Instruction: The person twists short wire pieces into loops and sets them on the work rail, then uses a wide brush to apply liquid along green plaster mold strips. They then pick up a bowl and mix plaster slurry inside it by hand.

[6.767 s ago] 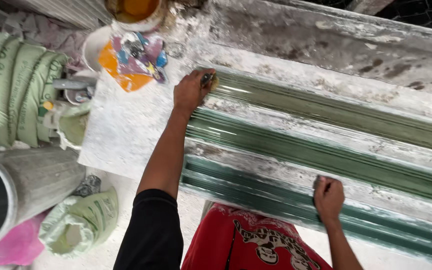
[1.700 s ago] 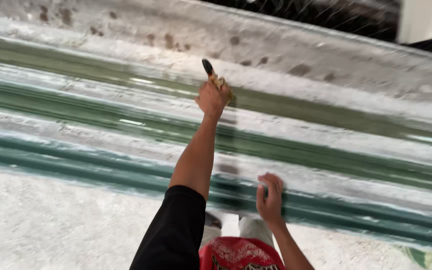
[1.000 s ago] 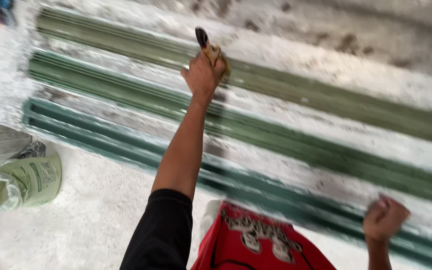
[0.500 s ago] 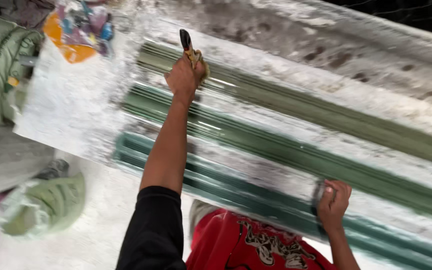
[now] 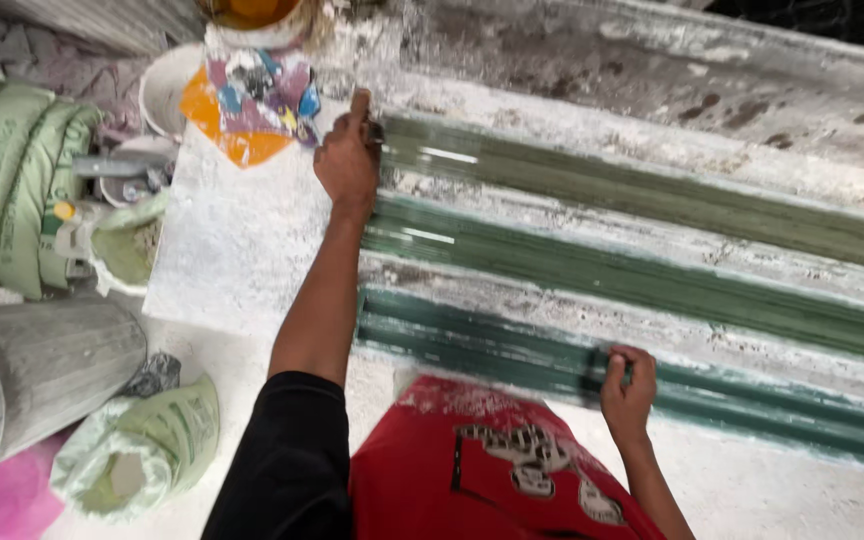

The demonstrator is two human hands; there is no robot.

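Note:
My left hand (image 5: pixel 348 160) is stretched out and closed around a small dark-handled brush (image 5: pixel 362 104), held at the left end of the farthest green moulded strip (image 5: pixel 652 195). Three long green strips lie side by side on a white dusty slab (image 5: pixel 242 250). The middle strip (image 5: pixel 602 270) runs between the two others. My right hand (image 5: pixel 628 385) grips the edge of the nearest, darker green strip (image 5: pixel 492 345). My red shirt (image 5: pixel 482 470) fills the bottom of the head view.
Green sacks (image 5: pixel 7 190) are stacked at the left. A grey metal drum (image 5: pixel 22 370) and an open green bag (image 5: pixel 137 450) lie at lower left. A colourful bag (image 5: pixel 252 95), white buckets (image 5: pixel 167 90) and an orange tub (image 5: pixel 252 12) sit beyond the slab's corner.
The view has swung back left, so the sacks and drum show again. My left hand with the brush has come to the strip's left end; my right hand stays on the near strip.

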